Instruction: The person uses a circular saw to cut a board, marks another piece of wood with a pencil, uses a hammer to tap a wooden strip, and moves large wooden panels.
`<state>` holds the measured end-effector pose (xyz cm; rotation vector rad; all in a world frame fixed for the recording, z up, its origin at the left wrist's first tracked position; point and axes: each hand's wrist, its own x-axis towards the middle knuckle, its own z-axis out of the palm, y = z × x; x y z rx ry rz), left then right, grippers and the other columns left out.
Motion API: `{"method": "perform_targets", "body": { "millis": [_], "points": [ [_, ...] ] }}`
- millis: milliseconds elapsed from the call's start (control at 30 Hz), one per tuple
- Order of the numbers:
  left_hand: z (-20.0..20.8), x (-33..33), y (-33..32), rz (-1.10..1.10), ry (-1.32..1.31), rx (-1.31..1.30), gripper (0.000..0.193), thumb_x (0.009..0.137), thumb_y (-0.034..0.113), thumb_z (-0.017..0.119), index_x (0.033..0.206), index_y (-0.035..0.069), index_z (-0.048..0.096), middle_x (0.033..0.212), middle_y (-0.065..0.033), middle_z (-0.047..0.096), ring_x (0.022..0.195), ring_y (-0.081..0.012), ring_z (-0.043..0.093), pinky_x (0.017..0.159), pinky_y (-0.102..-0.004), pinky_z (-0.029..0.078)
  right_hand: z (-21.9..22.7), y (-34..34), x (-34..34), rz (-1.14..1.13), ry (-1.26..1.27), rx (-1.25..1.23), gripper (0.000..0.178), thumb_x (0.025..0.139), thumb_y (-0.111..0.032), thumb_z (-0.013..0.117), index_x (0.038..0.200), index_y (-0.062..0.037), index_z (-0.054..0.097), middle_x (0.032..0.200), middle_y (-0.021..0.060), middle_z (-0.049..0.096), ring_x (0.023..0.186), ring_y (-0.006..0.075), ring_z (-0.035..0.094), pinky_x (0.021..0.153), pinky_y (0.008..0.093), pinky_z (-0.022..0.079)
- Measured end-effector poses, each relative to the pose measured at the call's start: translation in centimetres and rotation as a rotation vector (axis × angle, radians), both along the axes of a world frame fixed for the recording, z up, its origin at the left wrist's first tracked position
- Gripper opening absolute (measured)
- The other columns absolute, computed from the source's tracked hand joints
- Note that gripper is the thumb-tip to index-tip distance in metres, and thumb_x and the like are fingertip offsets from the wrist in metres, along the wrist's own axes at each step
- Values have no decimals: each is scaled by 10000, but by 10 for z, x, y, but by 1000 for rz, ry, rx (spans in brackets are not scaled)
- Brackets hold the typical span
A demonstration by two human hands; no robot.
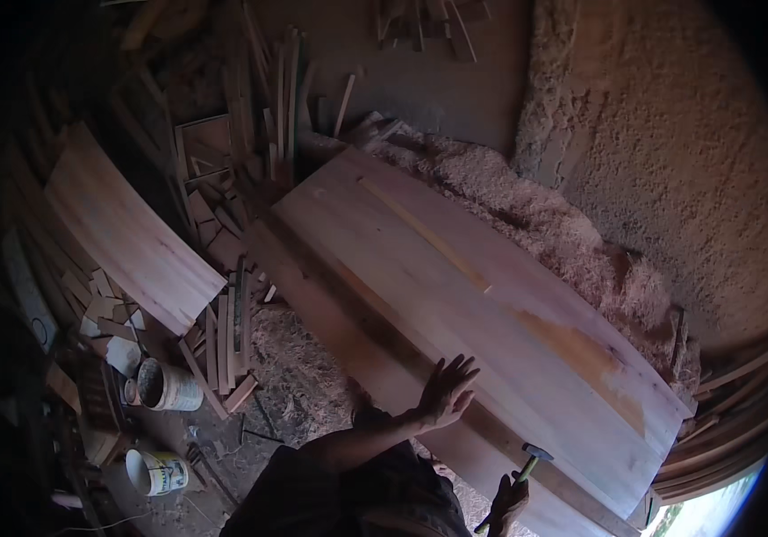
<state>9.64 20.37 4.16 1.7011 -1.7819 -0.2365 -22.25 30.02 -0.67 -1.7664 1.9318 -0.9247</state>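
Note:
A large wooden panel [437, 277] of pale boards lies slantwise before me. My left hand [445, 394] is over its near part, fingers spread and nothing in them; whether the palm touches the wood I cannot tell. Along the panel runs a darker wooden strip [375, 336], passing beside this hand. My right hand [510, 501], low in the view, is closed round the handle of a hammer [536, 453]. The hammer's dark head is up over the panel's near right part. A thin light strip of wood [424, 234] lies farther up the panel.
Wood shavings [500, 179] are heaped behind the panel, against a rough wall [670, 161]. A curved board [129, 228] leans at left among offcuts and upright sticks [285, 98]. Two buckets [169, 387] [156, 472] stand on the floor. Stacked boards [733, 430] are at right.

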Motion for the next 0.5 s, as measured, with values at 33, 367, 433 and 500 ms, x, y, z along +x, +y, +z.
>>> {"method": "perform_targets", "body": {
  "millis": [33, 367, 433, 500],
  "points": [
    [-1, 42, 3, 170, 3, -56, 546, 936, 227, 657, 1437, 84, 497, 1541, -177, 427, 1437, -386, 385, 1160, -600, 271, 20, -10, 30, 57, 20, 152, 174, 856, -179, 683, 981, -59, 669, 672, 109, 627, 596, 275, 610, 568, 431, 462],
    [-70, 379, -25, 1308, 160, 103, 973, 887, 625, 635, 1526, -38, 320, 1623, -281, 214, 1498, -474, 204, 1210, -602, 157, 48, -148, 312, 765, 121, 83, 121, 876, -119, 682, 924, -45, 599, 924, 194, 690, 859, 392, 651, 737, 484, 505],
    [-89, 419, -31, 1360, 94, 62, 1043, 864, 674, 630, 1528, -57, 297, 1604, -328, 207, 1490, -494, 200, 1199, -623, 156, 34, -165, 367, 803, 27, 89, 133, 869, -132, 693, 927, -50, 605, 924, 189, 685, 863, 399, 641, 751, 497, 505],
    [-103, 445, -37, 1388, -44, -19, 1083, 837, 708, 639, 1519, -62, 300, 1552, -380, 268, 1451, -535, 252, 1161, -669, 205, 14, -179, 417, 819, -56, 90, 145, 867, -166, 697, 923, -60, 616, 869, 171, 672, 813, 400, 627, 727, 519, 502]
  ]
}}
